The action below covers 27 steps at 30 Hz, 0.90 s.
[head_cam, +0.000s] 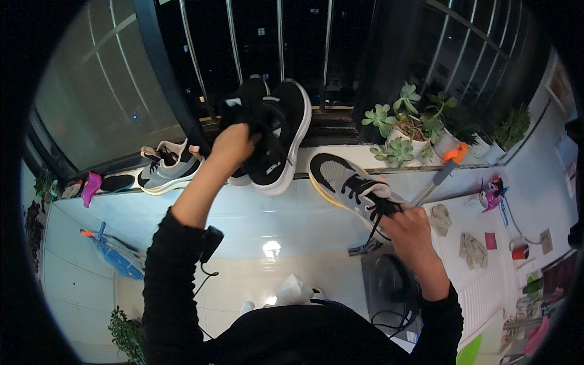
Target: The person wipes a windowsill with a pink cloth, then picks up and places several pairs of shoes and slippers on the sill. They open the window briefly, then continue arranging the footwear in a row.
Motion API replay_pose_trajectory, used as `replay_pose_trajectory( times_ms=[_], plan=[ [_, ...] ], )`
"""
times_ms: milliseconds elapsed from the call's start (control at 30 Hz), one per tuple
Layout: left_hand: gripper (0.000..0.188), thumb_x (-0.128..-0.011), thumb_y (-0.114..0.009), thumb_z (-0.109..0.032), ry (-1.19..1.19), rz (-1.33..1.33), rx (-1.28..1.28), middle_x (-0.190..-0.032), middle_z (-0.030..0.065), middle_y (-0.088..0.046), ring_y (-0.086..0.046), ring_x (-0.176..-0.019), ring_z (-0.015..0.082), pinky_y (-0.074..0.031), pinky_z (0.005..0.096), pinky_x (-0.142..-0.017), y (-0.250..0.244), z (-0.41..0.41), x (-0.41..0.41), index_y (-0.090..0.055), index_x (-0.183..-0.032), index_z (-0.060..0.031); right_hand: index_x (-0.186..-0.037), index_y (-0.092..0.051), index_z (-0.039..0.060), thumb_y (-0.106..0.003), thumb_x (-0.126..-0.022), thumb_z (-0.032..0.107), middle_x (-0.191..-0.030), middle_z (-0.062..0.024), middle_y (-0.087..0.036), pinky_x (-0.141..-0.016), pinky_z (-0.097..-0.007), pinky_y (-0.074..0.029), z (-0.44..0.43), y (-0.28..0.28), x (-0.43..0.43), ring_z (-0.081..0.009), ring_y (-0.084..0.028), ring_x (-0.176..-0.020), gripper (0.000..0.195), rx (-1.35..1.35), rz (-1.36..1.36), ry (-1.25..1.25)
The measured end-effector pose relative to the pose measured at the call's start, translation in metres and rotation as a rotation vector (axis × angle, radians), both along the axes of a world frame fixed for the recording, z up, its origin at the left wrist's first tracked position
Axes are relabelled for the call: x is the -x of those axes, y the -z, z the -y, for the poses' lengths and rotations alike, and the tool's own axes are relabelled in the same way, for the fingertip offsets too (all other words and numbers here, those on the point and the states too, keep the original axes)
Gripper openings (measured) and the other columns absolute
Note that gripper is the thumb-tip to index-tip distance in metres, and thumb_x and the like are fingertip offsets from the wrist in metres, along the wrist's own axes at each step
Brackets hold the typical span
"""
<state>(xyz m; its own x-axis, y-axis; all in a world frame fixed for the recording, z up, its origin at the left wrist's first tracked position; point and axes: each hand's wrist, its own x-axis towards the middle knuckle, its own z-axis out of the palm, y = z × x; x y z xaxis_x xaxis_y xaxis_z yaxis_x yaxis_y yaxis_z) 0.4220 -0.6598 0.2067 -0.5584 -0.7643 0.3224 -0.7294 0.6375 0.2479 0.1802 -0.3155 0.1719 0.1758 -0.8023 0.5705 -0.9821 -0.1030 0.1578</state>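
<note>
My left hand (232,147) is closed over the laces and upper of a dark sneaker at the window sill; its fingers are partly hidden. Right beside it leans a black sneaker (276,171) with a thick white sole, one of a pair. In my right hand (409,230) is a grey sneaker (358,189) with a black toe and laces, gripped near its collar and heel. Its toe points up and left, close to the sill edge. A grey sneaker with peach trim (169,166) stands on the sill left of my left wrist.
Potted succulents (401,137) line the sill at right, near a handle with an orange end (456,153). Metal window bars (280,41) rise behind the shoes. A washboard sink (483,292) with cloths stands at right. A dark insole (117,183) and pink item (92,188) lie at left.
</note>
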Motion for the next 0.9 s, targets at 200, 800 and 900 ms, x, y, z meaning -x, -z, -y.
replay_pose_trajectory(
  times_ms=[200, 800, 900],
  plan=[
    [0.018, -0.090, -0.057, -0.008, 0.195, -0.413, -0.287, -0.081, 0.0091, -0.066, -0.058, -0.075, 0.0161, -0.048, 0.0325, -0.071, -0.078, -0.102, -0.062, -0.060, -0.101, 0.0053, -0.103, -0.066, 0.0177, -0.056, -0.073, 0.004, -0.071, 0.0018, -0.047, -0.074, -0.0332, -0.038, 0.041, -0.015, 0.038, -0.0178, -0.049, -0.072, 0.035, 0.033, -0.034, -0.084],
    [0.028, -0.085, -0.063, -0.016, -0.532, -0.175, -0.590, -0.064, 0.0240, -0.045, -0.047, -0.056, 0.0261, -0.042, 0.0412, -0.058, 0.090, -0.235, -0.266, -0.051, -0.079, 0.0087, -0.089, -0.063, 0.0082, -0.059, -0.071, -0.007, -0.082, -0.0051, -0.057, -0.108, -0.0493, -0.031, 0.176, 0.009, 0.077, -0.0256, -0.053, -0.093, 0.024, 0.048, 0.142, -0.362],
    [0.030, -0.084, -0.063, -0.017, -0.468, -0.260, -0.535, -0.064, 0.0250, -0.046, -0.046, -0.055, 0.0299, -0.041, 0.0424, -0.056, 0.122, -0.241, -0.286, -0.050, -0.076, 0.0085, -0.088, -0.060, 0.0053, -0.063, -0.067, -0.006, -0.085, -0.0079, -0.055, -0.108, -0.0493, -0.030, 0.174, 0.012, 0.080, -0.0283, -0.053, -0.092, 0.024, 0.054, 0.199, -0.367]
  ],
)
